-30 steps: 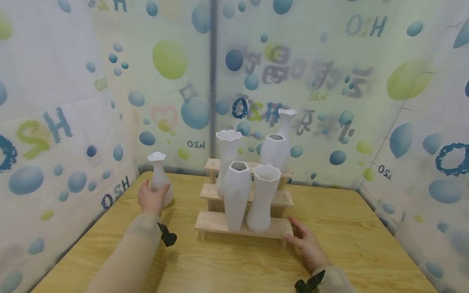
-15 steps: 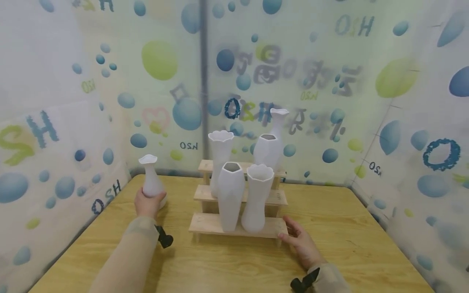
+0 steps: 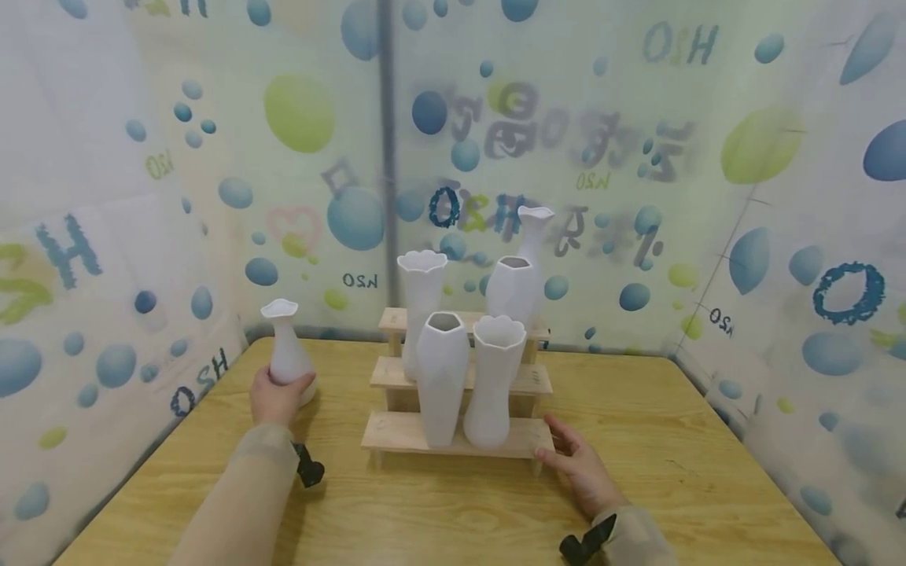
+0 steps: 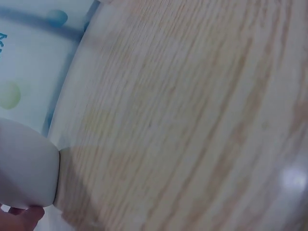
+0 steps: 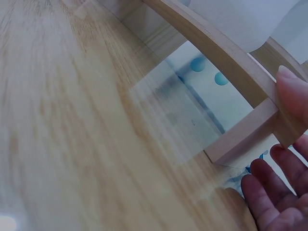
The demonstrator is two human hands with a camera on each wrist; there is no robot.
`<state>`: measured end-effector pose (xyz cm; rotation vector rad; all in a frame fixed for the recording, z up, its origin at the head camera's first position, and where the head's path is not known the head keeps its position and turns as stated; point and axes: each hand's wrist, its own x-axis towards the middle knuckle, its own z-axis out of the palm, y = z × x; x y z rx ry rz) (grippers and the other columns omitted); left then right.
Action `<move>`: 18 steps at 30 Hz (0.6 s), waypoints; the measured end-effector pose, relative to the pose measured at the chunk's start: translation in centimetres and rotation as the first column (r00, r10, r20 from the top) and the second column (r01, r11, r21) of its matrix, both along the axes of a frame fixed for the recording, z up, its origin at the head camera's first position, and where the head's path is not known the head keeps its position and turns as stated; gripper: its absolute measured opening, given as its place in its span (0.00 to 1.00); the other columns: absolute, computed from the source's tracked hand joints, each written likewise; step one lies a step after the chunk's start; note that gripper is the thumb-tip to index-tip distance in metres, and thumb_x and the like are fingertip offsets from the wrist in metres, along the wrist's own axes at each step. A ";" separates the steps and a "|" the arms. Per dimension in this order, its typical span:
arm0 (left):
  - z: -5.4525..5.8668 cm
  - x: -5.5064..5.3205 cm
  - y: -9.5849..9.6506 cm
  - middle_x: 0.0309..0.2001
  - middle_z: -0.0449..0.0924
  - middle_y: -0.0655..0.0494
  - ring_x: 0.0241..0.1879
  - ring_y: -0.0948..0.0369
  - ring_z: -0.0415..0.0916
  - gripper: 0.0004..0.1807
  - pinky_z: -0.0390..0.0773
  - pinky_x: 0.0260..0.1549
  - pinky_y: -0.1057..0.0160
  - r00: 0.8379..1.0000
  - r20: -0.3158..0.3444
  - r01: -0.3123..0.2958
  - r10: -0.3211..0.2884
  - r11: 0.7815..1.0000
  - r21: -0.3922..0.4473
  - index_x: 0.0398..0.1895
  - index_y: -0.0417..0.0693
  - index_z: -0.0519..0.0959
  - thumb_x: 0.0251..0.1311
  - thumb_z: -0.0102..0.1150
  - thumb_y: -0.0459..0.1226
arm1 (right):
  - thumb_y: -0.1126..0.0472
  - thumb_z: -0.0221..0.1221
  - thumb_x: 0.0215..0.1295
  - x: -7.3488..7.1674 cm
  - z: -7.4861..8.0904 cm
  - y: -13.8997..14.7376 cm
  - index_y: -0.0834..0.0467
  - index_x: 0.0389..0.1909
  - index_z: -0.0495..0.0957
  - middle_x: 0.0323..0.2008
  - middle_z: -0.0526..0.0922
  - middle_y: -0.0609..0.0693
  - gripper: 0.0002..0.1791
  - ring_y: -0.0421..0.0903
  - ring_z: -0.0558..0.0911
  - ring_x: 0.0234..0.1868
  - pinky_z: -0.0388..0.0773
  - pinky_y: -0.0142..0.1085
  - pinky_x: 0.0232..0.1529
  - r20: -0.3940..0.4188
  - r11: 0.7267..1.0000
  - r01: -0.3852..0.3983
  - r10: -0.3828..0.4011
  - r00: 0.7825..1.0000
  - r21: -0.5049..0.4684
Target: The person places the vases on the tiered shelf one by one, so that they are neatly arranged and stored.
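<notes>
In the head view, a white narrow-necked vase [image 3: 286, 350] with a wavy flared rim stands at the table's left. My left hand [image 3: 274, 401] grips its rounded lower body, hiding part of it; in the left wrist view, fingers [image 4: 29, 219] touch the side of the vase [image 4: 26, 166] near its base. A three-step wooden stand [image 3: 392, 428] sits mid-table. My right hand [image 3: 583, 475] holds its lower step at the right end. In the right wrist view the thumb [image 5: 292, 94] lies on the board's top edge, with curled fingers [image 5: 274, 185] around the end below.
On the stand are a faceted vase [image 3: 443, 377] and a scalloped vase [image 3: 495, 377] in front, with a scalloped vase [image 3: 422, 295], a faceted vase [image 3: 511, 289] and a slim flared vase [image 3: 534, 228] behind. Printed curtains [image 3: 297, 181] border the wooden table [image 3: 623, 409].
The head view has turned slightly right, so everything sits further left. My left hand now grips the vase lower down, and the vase is slightly further from the stand. My right hand stays at the stand.
</notes>
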<state>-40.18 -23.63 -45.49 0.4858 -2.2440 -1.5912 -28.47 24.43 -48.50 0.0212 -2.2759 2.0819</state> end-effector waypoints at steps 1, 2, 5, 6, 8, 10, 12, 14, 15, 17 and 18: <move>-0.1 0.0 -0.1 0.68 0.59 0.34 0.65 0.38 0.59 0.48 0.60 0.62 0.39 1.000 0.001 -0.001 0.001 1.000 -0.003 0.71 0.37 0.55 0.54 0.69 0.47 | 0.66 0.65 0.58 0.0 0.0 0.0 0.62 0.70 0.62 0.59 0.72 0.60 0.38 0.48 0.72 0.53 0.69 0.36 0.52 0.002 1.000 -0.001 0.001 1.000 0.000; -0.2 0.0 -0.2 0.68 0.59 0.34 0.65 0.39 0.59 0.48 0.60 0.62 0.39 1.000 0.001 -0.001 0.001 1.000 -0.006 0.71 0.37 0.55 0.54 0.69 0.48 | 0.66 0.66 0.58 -0.1 -0.1 0.0 0.61 0.70 0.62 0.59 0.72 0.59 0.38 0.48 0.72 0.53 0.69 0.36 0.52 0.005 1.000 -0.001 0.001 1.000 0.000; -0.3 0.2 -0.4 0.67 0.60 0.34 0.65 0.39 0.60 0.49 0.61 0.62 0.40 1.000 -0.005 0.006 -0.006 1.000 -0.015 0.71 0.36 0.55 0.54 0.69 0.49 | 0.65 0.66 0.58 -0.2 -0.2 0.0 0.61 0.70 0.62 0.58 0.73 0.59 0.38 0.48 0.73 0.53 0.69 0.36 0.53 0.015 1.000 -0.003 0.003 1.000 0.003; -0.3 0.2 -0.5 0.67 0.60 0.34 0.65 0.39 0.60 0.49 0.61 0.62 0.40 1.000 -0.008 0.010 -0.010 1.000 -0.017 0.71 0.36 0.55 0.54 0.69 0.49 | 0.65 0.66 0.58 -0.2 -0.3 0.0 0.61 0.70 0.62 0.58 0.74 0.59 0.38 0.48 0.73 0.53 0.69 0.36 0.53 0.016 1.000 -0.004 0.004 1.000 0.000; -0.2 0.4 -0.6 0.68 0.60 0.34 0.65 0.39 0.60 0.49 0.61 0.62 0.40 1.000 -0.012 0.022 -0.022 1.000 -0.016 0.71 0.36 0.55 0.53 0.69 0.50 | 0.65 0.65 0.59 -0.1 -0.2 0.0 0.62 0.70 0.61 0.57 0.74 0.60 0.38 0.48 0.74 0.53 0.69 0.35 0.53 0.013 1.000 -0.009 0.009 1.000 0.000; 0.2 0.6 -0.6 0.68 0.59 0.34 0.65 0.40 0.59 0.50 0.61 0.62 0.41 0.999 -0.014 0.037 -0.037 0.999 -0.013 0.72 0.36 0.54 0.54 0.69 0.50 | 0.65 0.64 0.60 -0.1 -0.2 0.0 0.63 0.70 0.60 0.57 0.74 0.61 0.38 0.47 0.74 0.53 0.69 0.35 0.53 0.006 1.000 -0.011 0.011 1.000 0.001; 0.6 0.7 -0.6 0.69 0.58 0.35 0.66 0.40 0.59 0.50 0.61 0.62 0.41 0.999 -0.015 0.051 -0.051 0.999 -0.013 0.72 0.36 0.53 0.54 0.68 0.50 | 0.66 0.64 0.60 -0.1 -0.1 0.0 0.63 0.70 0.60 0.58 0.74 0.61 0.38 0.47 0.73 0.53 0.69 0.35 0.52 0.003 1.000 -0.009 0.009 1.000 0.002; 1.1 0.8 -0.6 0.69 0.58 0.35 0.66 0.40 0.59 0.50 0.61 0.62 0.41 0.998 -0.015 0.060 -0.060 0.998 -0.008 0.72 0.36 0.53 0.54 0.68 0.50 | 0.66 0.64 0.61 -0.1 -0.1 0.0 0.63 0.70 0.60 0.58 0.74 0.60 0.38 0.46 0.73 0.52 0.70 0.35 0.52 0.004 1.000 -0.004 0.004 1.000 0.009; 1.3 0.8 -0.6 0.69 0.58 0.35 0.66 0.40 0.59 0.50 0.61 0.62 0.41 0.998 -0.013 0.062 -0.062 0.998 -0.008 0.72 0.37 0.53 0.55 0.68 0.50 | 0.66 0.64 0.61 -0.1 -0.1 0.1 0.63 0.70 0.60 0.58 0.74 0.60 0.38 0.46 0.73 0.52 0.70 0.35 0.52 0.005 1.000 -0.002 0.002 1.000 0.011; 1.7 0.9 -0.6 0.70 0.57 0.36 0.66 0.41 0.59 0.50 0.62 0.62 0.42 0.998 -0.014 0.067 -0.067 0.998 0.000 0.73 0.37 0.53 0.54 0.68 0.50 | 0.66 0.64 0.61 -0.1 -0.1 0.1 0.63 0.70 0.60 0.58 0.74 0.60 0.38 0.46 0.73 0.52 0.69 0.35 0.52 0.007 1.000 -0.002 0.002 1.000 0.011; 2.0 0.9 -0.6 0.70 0.57 0.37 0.66 0.41 0.59 0.50 0.62 0.62 0.43 0.997 -0.015 0.071 -0.071 0.997 0.004 0.73 0.38 0.54 0.54 0.68 0.51 | 0.66 0.64 0.61 -0.1 -0.1 0.1 0.63 0.70 0.60 0.58 0.74 0.60 0.38 0.46 0.73 0.52 0.69 0.35 0.52 0.009 1.000 -0.001 0.001 1.000 0.011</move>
